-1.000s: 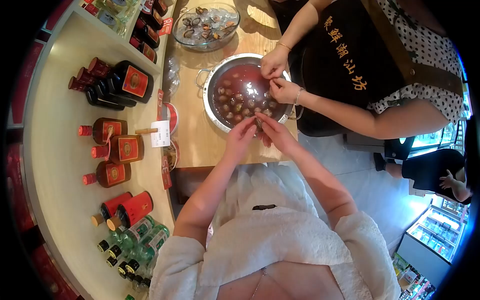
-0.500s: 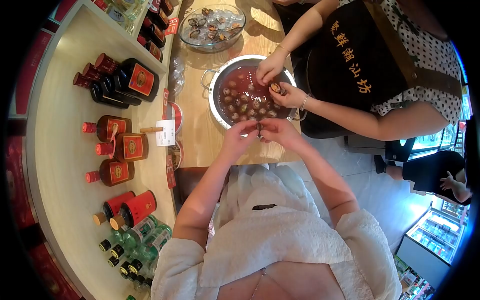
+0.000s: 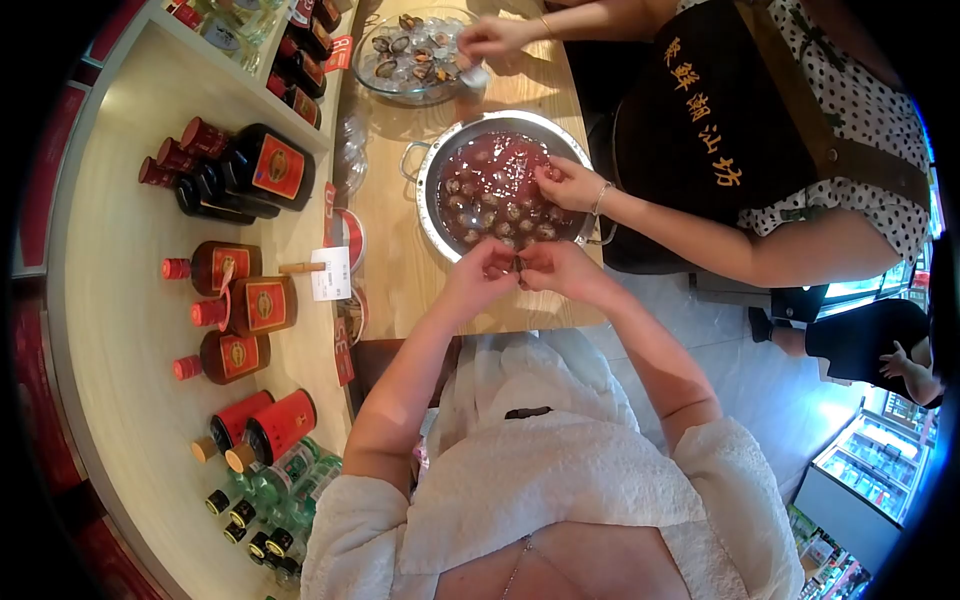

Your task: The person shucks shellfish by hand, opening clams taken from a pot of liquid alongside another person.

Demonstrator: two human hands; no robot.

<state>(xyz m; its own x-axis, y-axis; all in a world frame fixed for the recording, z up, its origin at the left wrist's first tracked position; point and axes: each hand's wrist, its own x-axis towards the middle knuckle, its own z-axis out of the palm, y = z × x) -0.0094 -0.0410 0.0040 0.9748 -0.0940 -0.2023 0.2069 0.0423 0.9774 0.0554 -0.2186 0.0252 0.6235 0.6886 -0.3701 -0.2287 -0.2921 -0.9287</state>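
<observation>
Over the near rim of a metal basin point(image 3: 428, 190), my left hand point(image 3: 485, 274) and my right hand point(image 3: 563, 271) meet with fingertips pinched on a small dark clam point(image 3: 518, 264). My fingers cover most of it. Inside the basin, several round, mottled clams point(image 3: 487, 203) lie in reddish liquid. Across from me, a co-worker's left hand point(image 3: 567, 186) is in the basin's right side, fingers near the liquid. The co-worker's right hand point(image 3: 492, 42) is at the edge of a glass bowl point(image 3: 405, 97), which holds ice and opened clams with orange flesh.
Basin and bowl stand on a wooden table point(image 3: 400, 300). To the left, a shelf point(image 3: 120, 330) carries dark bottles point(image 3: 265, 165), amber bottles point(image 3: 268, 303) and green bottles point(image 3: 290, 475). A paper slip point(image 3: 330, 275) sticks out from the shelf edge. The co-worker stands close on the right.
The co-worker's right hand has moved from the basin up to the glass bowl. The opened clam in their left hand no longer shows. My hands stay in place, pinching the clam.
</observation>
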